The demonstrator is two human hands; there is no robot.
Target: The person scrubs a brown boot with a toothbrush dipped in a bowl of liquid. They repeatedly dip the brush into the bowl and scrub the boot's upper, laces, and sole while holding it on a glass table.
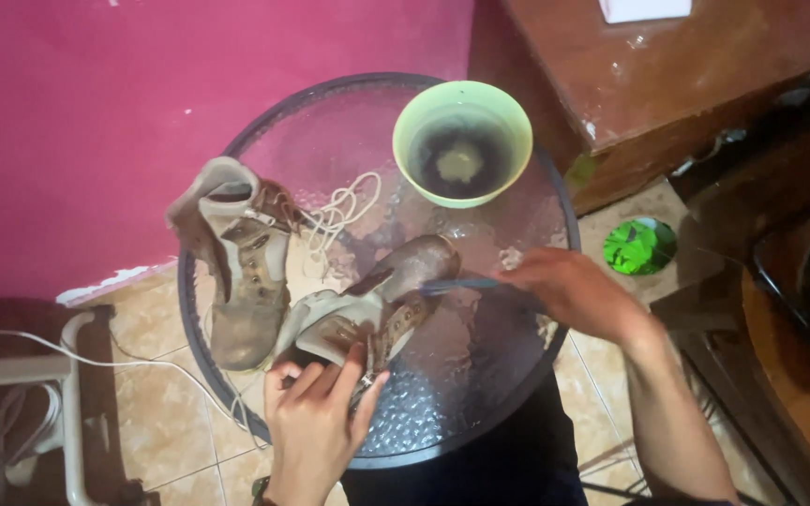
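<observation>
Scrubbing boot [382, 300] with toothbrush [461, 284] (right hand [569, 290]), left hand [316, 412] steadying

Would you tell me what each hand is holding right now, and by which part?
The left hand grips the lying boot at its ankle opening; the right hand holds a blue brush by its handle end.

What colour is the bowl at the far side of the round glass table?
Light green, holding dark, murky liquid; the bowl shows best in the head view.

Magenta wall [96, 103], tiled floor [157, 412] (beige), wooden furniture [667, 66]
</observation>
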